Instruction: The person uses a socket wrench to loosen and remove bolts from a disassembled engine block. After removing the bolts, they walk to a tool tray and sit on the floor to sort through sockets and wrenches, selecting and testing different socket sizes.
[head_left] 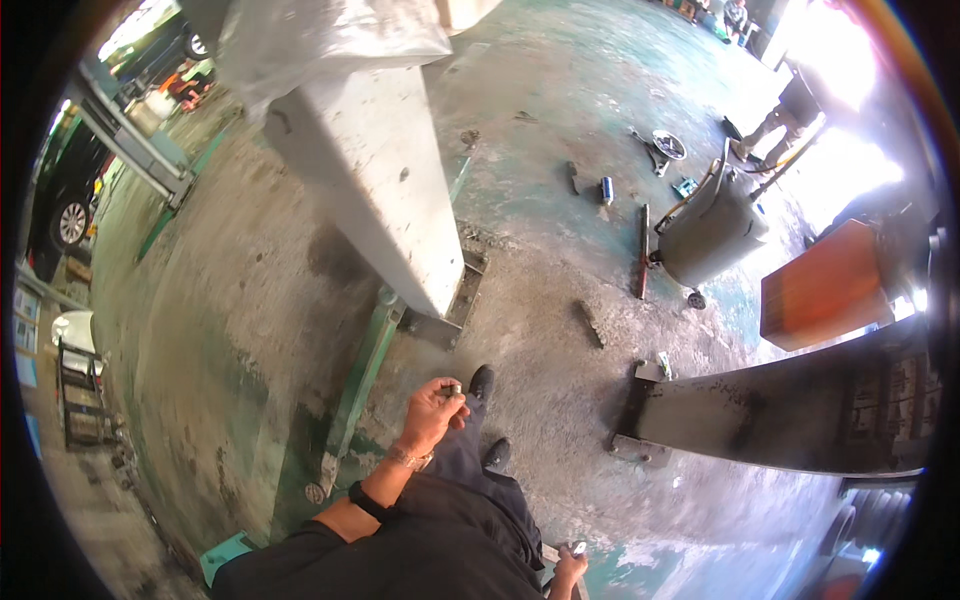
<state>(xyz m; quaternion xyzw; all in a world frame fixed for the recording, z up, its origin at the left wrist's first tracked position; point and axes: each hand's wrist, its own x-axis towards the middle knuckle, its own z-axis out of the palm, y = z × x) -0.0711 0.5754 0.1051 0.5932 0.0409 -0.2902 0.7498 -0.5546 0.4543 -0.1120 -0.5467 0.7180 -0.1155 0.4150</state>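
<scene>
My left hand point(434, 412) is raised in front of my body, fingers closed on a small metal cylindrical piece point(455, 391), perhaps a socket. Low at the bottom edge, my right hand point(566, 572) is closed round a shiny metal tool point(578, 548), mostly too small and cut off to name exactly. My dark shoes show on the stained concrete floor point(530, 400) below, between a green steel bar point(352, 395) on the left and the base plate point(640, 450) of a dark column on the right.
A white column point(375, 200) topped with plastic stands ahead. A dark column point(770, 395), orange box point(820, 285), grey wheeled tank point(705, 230) and scattered parts point(606, 190) are to the right. A person point(790, 115) stands beyond the tank. A car point(70, 220) is at far left.
</scene>
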